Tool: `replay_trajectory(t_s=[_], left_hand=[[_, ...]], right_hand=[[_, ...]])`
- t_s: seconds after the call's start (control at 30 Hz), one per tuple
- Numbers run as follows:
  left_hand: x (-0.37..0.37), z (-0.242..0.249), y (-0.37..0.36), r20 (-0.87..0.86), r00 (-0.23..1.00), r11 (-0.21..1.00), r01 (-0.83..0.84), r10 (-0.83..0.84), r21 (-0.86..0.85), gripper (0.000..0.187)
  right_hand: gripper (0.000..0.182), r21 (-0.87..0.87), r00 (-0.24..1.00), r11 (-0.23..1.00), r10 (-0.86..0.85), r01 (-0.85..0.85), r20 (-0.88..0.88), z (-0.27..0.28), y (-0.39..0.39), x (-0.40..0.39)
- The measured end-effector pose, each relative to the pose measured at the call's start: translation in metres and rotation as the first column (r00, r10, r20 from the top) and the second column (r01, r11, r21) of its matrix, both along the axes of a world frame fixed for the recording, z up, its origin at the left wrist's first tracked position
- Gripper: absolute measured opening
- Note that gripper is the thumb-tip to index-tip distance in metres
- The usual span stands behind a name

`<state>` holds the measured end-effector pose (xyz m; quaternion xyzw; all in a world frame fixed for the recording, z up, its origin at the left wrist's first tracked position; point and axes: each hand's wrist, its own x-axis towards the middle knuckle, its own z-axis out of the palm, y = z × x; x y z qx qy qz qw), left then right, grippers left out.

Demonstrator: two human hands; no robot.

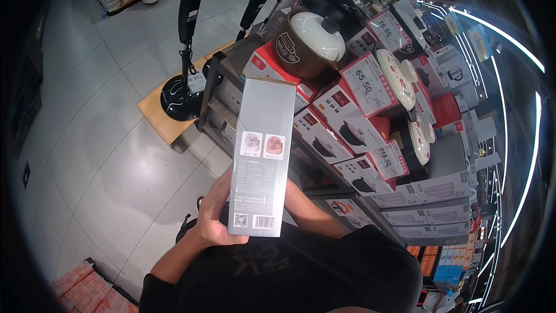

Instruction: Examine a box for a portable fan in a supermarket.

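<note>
A tall grey-white cardboard box [263,116] stands upright in front of my chest. Its facing side carries two small pictures of round appliances, one white and one pink, above printed text, a QR code and a barcode. My left hand [215,220] is closed around the box's lower left side, with fingers under the bottom edge. From the right, my right forearm [310,211] reaches behind the box, which hides that hand and its fingers.
To the right, a shelf holds boxed cookware [350,130], a brown pot [304,46] with a white lid and price signs [368,84]. Black stand fans [182,97] rest on a low wooden platform [153,113]. Orange-red packages [90,290] lie at lower left.
</note>
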<state>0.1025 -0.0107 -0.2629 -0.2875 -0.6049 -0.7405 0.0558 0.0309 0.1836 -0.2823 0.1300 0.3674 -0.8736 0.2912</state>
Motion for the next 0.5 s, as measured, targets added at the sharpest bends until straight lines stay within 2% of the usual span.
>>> replay_trajectory(t_s=[0.3, 0.47, 0.5], left_hand=[[-0.002, -0.002, -0.002, -0.026, 0.999, 0.998, -0.036, 0.035, -0.053, 0.099], [-0.006, 0.003, -0.002, -0.161, 0.983, 0.985, -0.110, 0.089, -0.130, 0.097], [-0.006, 0.003, -0.001, -0.161, 0.983, 0.985, -0.110, 0.088, -0.130, 0.097]], right_hand=[[0.089, 0.008, 1.000, 1.000, 0.001, 0.000, -0.014, -0.001, 0.001, 0.001], [0.088, -0.043, 0.999, 0.999, 0.027, -0.025, 0.032, 0.013, -0.004, 0.005], [0.088, 0.032, 0.998, 0.999, -0.009, 0.007, 0.063, 0.022, -0.007, 0.010]])
